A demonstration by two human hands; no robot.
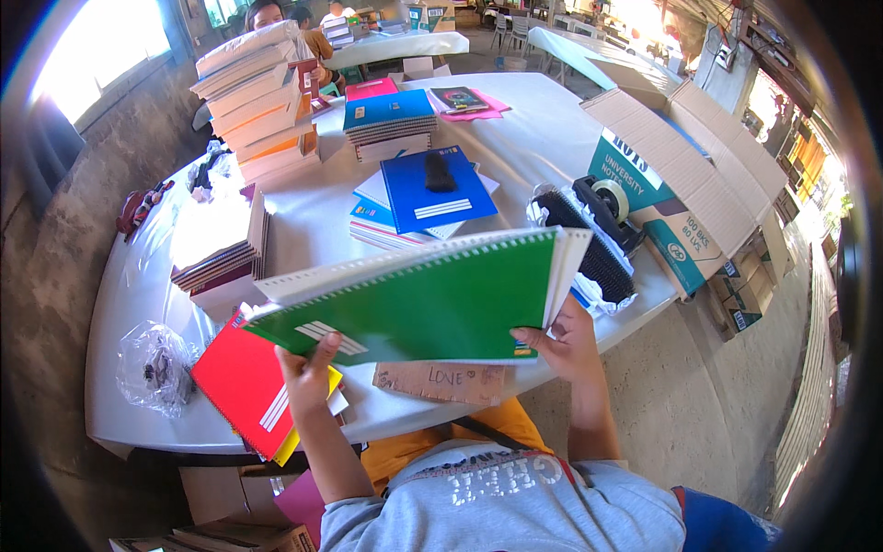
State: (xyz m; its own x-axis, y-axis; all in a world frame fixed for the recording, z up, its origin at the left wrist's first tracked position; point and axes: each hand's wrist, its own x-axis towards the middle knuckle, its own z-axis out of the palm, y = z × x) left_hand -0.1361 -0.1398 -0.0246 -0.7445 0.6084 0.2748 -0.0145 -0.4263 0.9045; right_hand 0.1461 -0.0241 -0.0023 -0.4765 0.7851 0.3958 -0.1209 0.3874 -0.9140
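Observation:
A green spiral notebook (414, 308) is held up over the near edge of the table, with white punched sheets behind its cover. My left hand (308, 373) grips its lower left part, thumb on the cover near the white stripes. At the lower right corner, my right hand (566, 340) pinches it with the thumb in front; the fingers behind are mostly hidden. Below the green notebook lies a piece of brown cardboard (441, 383) with handwriting. A red notebook (235, 377) rests beside my left hand, on top of a yellow one.
A blue notebook (414, 198) with a black brush (439, 172) on it tops a pile at mid-table. Stacked books (262, 110) rise at far left. A tape dispenser (607, 207) and cardboard box (671, 198) stand right. Clear plastic (156, 368) lies left. A person (265, 14) is behind.

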